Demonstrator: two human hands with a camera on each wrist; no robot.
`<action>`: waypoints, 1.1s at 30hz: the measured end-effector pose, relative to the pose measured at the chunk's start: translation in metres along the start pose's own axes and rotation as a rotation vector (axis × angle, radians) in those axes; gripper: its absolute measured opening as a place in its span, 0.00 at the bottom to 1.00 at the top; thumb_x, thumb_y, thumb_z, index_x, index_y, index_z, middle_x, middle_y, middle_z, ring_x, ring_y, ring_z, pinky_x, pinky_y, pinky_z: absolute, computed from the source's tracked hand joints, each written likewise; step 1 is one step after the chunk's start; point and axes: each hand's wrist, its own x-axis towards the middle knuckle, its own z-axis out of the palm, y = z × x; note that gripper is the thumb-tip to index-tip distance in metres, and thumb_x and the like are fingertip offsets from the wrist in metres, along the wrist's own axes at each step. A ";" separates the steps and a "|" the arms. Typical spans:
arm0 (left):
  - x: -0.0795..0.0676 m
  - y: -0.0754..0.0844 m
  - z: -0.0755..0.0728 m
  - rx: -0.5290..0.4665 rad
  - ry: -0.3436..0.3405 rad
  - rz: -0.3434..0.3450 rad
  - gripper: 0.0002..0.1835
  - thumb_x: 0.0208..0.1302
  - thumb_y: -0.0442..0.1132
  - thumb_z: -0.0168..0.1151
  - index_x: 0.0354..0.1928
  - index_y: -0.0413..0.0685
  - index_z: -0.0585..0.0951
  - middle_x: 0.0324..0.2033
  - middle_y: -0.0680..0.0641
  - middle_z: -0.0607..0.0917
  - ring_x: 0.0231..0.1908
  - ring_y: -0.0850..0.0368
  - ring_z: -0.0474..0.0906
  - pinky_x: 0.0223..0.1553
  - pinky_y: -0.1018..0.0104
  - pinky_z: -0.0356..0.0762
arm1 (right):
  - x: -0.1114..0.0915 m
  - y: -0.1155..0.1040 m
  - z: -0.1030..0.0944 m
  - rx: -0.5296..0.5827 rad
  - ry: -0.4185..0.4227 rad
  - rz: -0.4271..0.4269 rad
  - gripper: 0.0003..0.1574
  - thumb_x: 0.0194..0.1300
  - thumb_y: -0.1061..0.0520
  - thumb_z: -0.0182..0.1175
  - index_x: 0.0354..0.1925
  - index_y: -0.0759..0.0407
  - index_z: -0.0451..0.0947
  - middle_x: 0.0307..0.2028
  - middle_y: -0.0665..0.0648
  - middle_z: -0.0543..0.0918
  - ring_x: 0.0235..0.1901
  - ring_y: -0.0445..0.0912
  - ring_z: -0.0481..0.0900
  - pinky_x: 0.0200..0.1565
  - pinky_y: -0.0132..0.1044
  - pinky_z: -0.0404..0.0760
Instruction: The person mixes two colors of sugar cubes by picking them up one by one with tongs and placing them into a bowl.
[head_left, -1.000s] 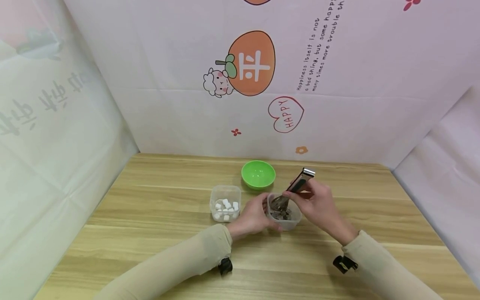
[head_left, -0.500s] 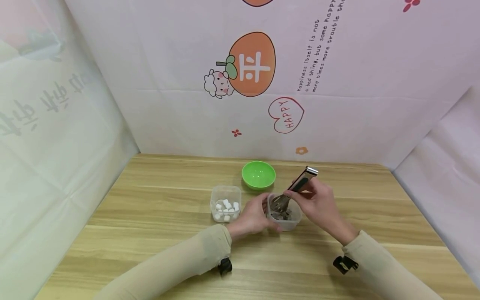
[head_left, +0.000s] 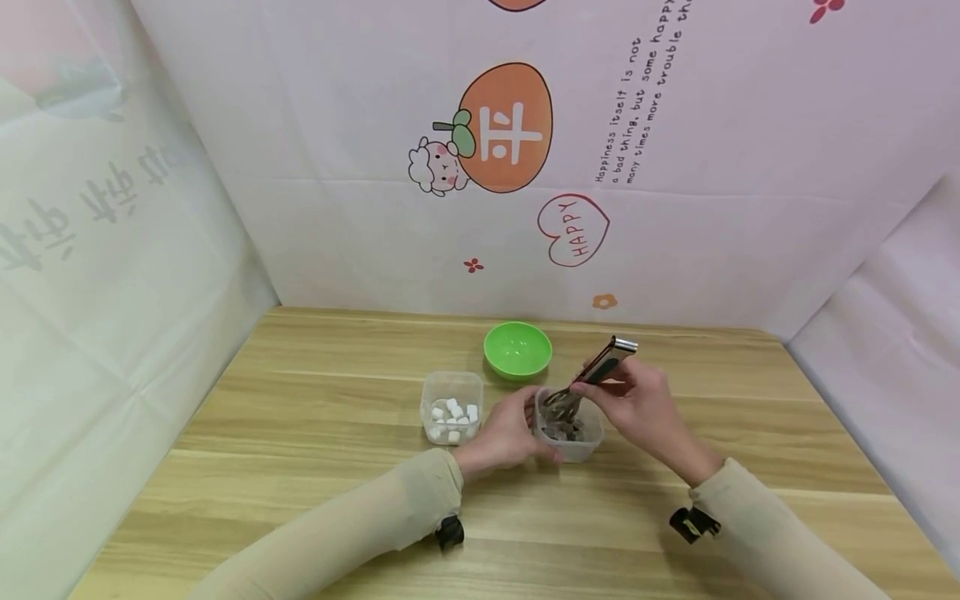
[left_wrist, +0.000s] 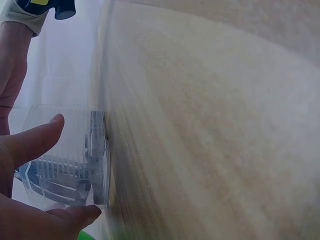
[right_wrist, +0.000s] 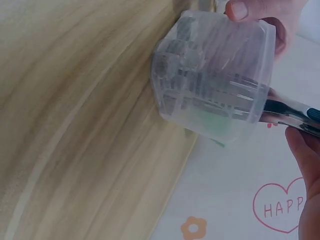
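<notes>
Head view: the right hand [head_left: 637, 407] pinches the metal tongs [head_left: 607, 362], their ends down among the greyish cubes [head_left: 564, 431] in the clear container [head_left: 576, 452], which the left hand [head_left: 508, 433] grips around its side. A steady hold and a gentle, centred squeeze would likely serve best.

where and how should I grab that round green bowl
I'd pinch the round, glossy green bowl by its left rim, from above: its mouth faces up, leaving that rim exposed, while the right hand, holding silver-black metal tongs, is close on its right.
</notes>
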 end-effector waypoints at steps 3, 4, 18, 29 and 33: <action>0.000 0.001 -0.001 0.002 0.001 -0.002 0.54 0.39 0.27 0.89 0.72 0.42 0.72 0.61 0.46 0.82 0.63 0.50 0.78 0.68 0.60 0.76 | 0.000 0.001 0.000 0.014 -0.014 0.007 0.23 0.53 0.78 0.76 0.43 0.65 0.79 0.36 0.55 0.89 0.36 0.43 0.90 0.35 0.34 0.90; 0.000 0.001 -0.001 0.004 0.001 -0.002 0.54 0.39 0.27 0.89 0.72 0.42 0.72 0.61 0.46 0.83 0.63 0.50 0.79 0.68 0.60 0.76 | 0.000 0.001 0.000 0.020 -0.012 0.008 0.23 0.53 0.78 0.76 0.43 0.66 0.79 0.36 0.55 0.89 0.35 0.43 0.90 0.35 0.34 0.90; 0.000 0.000 -0.001 -0.032 -0.004 -0.014 0.54 0.39 0.27 0.88 0.73 0.41 0.71 0.62 0.44 0.82 0.64 0.47 0.78 0.68 0.58 0.75 | 0.000 -0.002 -0.004 -0.037 -0.003 -0.018 0.23 0.51 0.78 0.77 0.42 0.64 0.81 0.34 0.54 0.89 0.35 0.44 0.89 0.36 0.32 0.90; 0.001 0.000 -0.001 -0.028 0.001 -0.020 0.54 0.39 0.28 0.89 0.73 0.41 0.71 0.63 0.42 0.82 0.64 0.46 0.78 0.68 0.56 0.75 | -0.001 0.000 -0.004 0.001 0.042 -0.017 0.25 0.49 0.80 0.77 0.43 0.65 0.80 0.35 0.57 0.89 0.35 0.40 0.89 0.36 0.32 0.90; 0.001 0.000 -0.001 -0.020 0.004 -0.024 0.54 0.38 0.29 0.89 0.73 0.41 0.71 0.63 0.42 0.82 0.64 0.47 0.78 0.69 0.56 0.75 | -0.001 0.001 -0.006 -0.008 0.042 -0.017 0.26 0.49 0.80 0.77 0.44 0.64 0.81 0.35 0.56 0.89 0.36 0.40 0.89 0.35 0.31 0.90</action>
